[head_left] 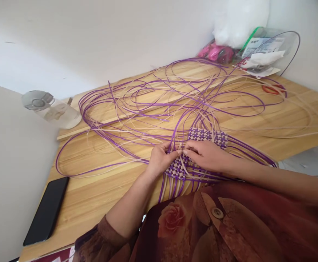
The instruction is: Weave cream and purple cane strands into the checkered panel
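A woven piece [177,170] in a purple and beige checked pattern lies near the table's front edge, with long purple and beige strands [145,105] fanning out from it. My left hand [163,157] rests over its left part, thumb and fingers pinched together on the weave. Close beside it on the right, my right hand [202,154] has its fingertips pinched at a beige strand. The fingertips of both hands nearly meet. Part of the weave is hidden under the hands, and another part shows above my right hand.
A black phone [47,211] lies at the left edge of the wooden table [93,203]. A clear bottle [52,109] stands at the back left. Orange-handled scissors [274,88], plastic bags [265,51] and a pink item [216,52] are at the back right.
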Available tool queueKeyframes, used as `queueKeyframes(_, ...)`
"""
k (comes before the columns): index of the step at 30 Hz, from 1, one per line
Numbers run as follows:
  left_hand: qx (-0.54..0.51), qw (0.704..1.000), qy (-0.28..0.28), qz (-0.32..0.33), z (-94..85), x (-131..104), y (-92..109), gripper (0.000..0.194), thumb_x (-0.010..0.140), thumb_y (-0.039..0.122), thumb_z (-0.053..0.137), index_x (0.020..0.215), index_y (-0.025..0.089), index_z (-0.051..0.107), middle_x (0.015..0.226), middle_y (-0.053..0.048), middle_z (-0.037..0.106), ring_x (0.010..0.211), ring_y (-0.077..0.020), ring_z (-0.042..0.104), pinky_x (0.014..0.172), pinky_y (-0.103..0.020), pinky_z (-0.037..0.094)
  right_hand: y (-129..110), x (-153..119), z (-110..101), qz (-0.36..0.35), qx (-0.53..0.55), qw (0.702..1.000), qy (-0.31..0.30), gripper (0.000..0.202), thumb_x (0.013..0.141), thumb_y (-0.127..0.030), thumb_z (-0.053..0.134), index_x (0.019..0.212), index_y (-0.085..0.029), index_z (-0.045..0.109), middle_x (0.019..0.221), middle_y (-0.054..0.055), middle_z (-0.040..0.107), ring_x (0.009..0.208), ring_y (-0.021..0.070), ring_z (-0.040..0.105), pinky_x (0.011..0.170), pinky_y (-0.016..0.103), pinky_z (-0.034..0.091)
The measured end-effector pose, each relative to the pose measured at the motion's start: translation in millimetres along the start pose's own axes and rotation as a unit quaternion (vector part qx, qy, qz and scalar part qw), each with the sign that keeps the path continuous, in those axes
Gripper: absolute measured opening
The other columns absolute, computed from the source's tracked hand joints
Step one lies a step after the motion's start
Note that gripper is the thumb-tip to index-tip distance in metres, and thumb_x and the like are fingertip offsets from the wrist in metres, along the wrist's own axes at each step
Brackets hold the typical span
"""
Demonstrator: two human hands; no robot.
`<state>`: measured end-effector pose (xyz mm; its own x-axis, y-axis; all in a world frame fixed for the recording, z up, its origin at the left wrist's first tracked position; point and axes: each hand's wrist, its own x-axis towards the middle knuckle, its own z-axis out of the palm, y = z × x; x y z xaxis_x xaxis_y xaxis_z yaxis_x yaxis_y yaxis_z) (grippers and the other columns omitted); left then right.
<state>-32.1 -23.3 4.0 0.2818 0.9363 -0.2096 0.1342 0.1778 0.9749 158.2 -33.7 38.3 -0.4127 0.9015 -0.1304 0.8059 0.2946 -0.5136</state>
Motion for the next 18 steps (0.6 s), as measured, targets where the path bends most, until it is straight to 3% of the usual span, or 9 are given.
queueKeyframes(8, 0.154, 0.988, 0.027, 0.014, 4.0, 2.4, 0.9, 0.026, 0.078, 0.038, 0.063, 0.066, 0.015, 0.065, 0.062, 0.002, 0.058, 0.061, -0.0121, 0.049, 0.057, -0.022, 0.035, 5.6, -2.4, 20.4, 0.028, -0.015, 0.997, 0.073, 0.03, 0.093, -0.04, 0.047, 0.077, -0.021, 0.063, 0.064, 0.0, 0.062, 0.057, 0.0133, 0.049, 0.056, 0.026, 0.023)
queueKeyframes(15, 0.069, 0.996, 0.018, -0.047, 4.8, 2.3, -1.5, 0.026, 0.075, 0.04, 0.066, 0.072, 0.015, 0.068, 0.063, 0.001, 0.06, 0.059, -0.0121, 0.049, 0.056, -0.023, 0.037, 13.5, -5.1, 24.0, -0.015, 0.032, 0.995, 0.091, 0.023, 0.086, -0.031, 0.05, 0.068, -0.019, 0.057, 0.059, -0.001, 0.058, 0.052, 0.0103, 0.045, 0.057, 0.024, 0.025)
queueKeyframes(18, 0.08, 0.995, 0.03, -0.042, 6.8, -0.2, 0.7, 0.028, 0.075, 0.042, 0.068, 0.073, 0.015, 0.067, 0.064, 0.0, 0.059, 0.059, -0.0116, 0.048, 0.056, -0.023, 0.036, 15.9, -5.5, 24.2, -0.028, 0.052, 0.994, 0.095, 0.021, 0.084, -0.029, 0.05, 0.066, -0.018, 0.056, 0.056, -0.002, 0.056, 0.05, 0.0092, 0.044, 0.055, 0.024, 0.024)
